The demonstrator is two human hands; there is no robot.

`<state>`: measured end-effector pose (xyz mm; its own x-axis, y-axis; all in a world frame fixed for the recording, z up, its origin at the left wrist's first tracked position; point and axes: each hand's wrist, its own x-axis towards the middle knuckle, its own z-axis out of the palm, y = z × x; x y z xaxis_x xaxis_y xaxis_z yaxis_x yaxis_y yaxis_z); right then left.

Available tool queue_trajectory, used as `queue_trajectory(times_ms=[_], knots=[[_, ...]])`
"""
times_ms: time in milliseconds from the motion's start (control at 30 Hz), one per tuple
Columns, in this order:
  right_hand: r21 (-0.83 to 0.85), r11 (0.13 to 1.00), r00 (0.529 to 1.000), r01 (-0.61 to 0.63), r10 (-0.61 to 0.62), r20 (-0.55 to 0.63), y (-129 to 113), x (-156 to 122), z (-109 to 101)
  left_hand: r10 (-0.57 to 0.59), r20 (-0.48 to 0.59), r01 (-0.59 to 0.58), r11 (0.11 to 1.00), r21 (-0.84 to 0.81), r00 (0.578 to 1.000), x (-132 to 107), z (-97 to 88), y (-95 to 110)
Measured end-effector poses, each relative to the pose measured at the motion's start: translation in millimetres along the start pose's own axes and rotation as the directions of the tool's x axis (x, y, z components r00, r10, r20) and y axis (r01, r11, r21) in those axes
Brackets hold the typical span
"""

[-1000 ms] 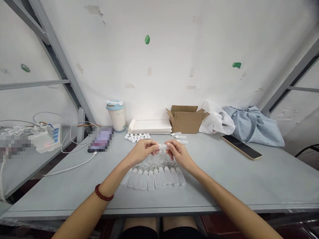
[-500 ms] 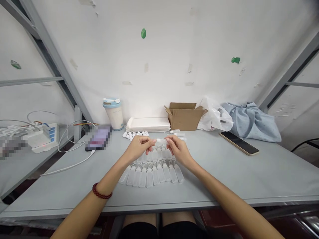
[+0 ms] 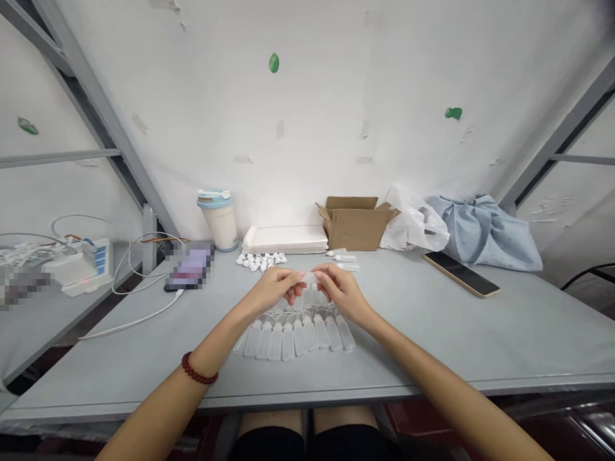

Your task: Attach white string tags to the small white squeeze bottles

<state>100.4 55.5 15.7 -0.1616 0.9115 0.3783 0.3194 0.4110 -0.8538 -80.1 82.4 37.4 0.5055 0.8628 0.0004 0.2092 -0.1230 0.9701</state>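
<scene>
My left hand (image 3: 281, 285) and my right hand (image 3: 342, 291) meet above the middle of the table, thumbs and fingertips pinched. Between them is a small translucent plastic bottle (image 3: 310, 278), each hand on one end; the fingers cover most of it. Below lies a row of similar bottles (image 3: 287, 342) with white caps and thin white loops, side by side near me. A second row (image 3: 307, 298) behind it is partly hidden by my hands. Small white caps (image 3: 259, 260) sit in a loose pile beyond my left hand. Several loose bottles (image 3: 344, 258) lie beyond my right.
Along the wall stand a lidded cup (image 3: 218, 221), a white stack (image 3: 286, 239), an open cardboard box (image 3: 358, 227), a plastic bag (image 3: 413, 224) and a blue cloth bundle (image 3: 485, 234). A phone (image 3: 461, 274) lies right; a cabled, blurred phone (image 3: 189, 266) lies left.
My hands have come slightly closer together, so less of the bottle shows between the fingertips. The rows of bottles and the white caps lie as before.
</scene>
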Motion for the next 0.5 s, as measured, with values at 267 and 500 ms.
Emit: queue_trajectory(times_ms=[267, 500], knots=[[0.051, 0.997, 0.998, -0.056, 0.057, -0.011, 1.6, 2.7, 0.4, 0.035, -0.046, -0.035, 0.999, 0.016, 0.998, -0.5, 1.3, 0.3], [0.099, 0.994, 0.998, -0.051, 0.055, -0.040, 5.4, 3.1, 0.7, -0.107, 0.014, 0.108, 0.980, -0.168, 0.994, 1.4, -1.3, -0.7]])
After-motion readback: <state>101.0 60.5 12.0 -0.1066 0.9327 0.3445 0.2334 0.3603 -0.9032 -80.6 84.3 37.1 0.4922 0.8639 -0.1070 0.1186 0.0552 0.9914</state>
